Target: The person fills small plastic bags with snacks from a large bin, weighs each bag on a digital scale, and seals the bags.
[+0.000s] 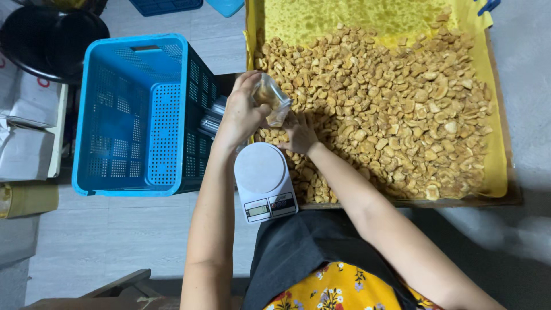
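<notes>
My left hand [242,112] grips a small clear plastic bag [272,99] with a few golden pieces inside, held tilted above the near left corner of the tray. My right hand [298,135] rests just below the bag, fingers bunched on the pile of golden fried snack pieces [390,109]; whether it holds any pieces is hidden. The snacks cover a yellow-lined shallow tray [496,149]. A white kitchen scale [264,181] with a round plate and small display sits under my wrists, nothing on its plate.
A blue perforated plastic crate [135,115] stands on the floor to the left, with clear packets [213,117] wedged beside it. A black round stool [51,40] and cardboard boxes [26,143] lie at far left. My dark apron [304,247] is below.
</notes>
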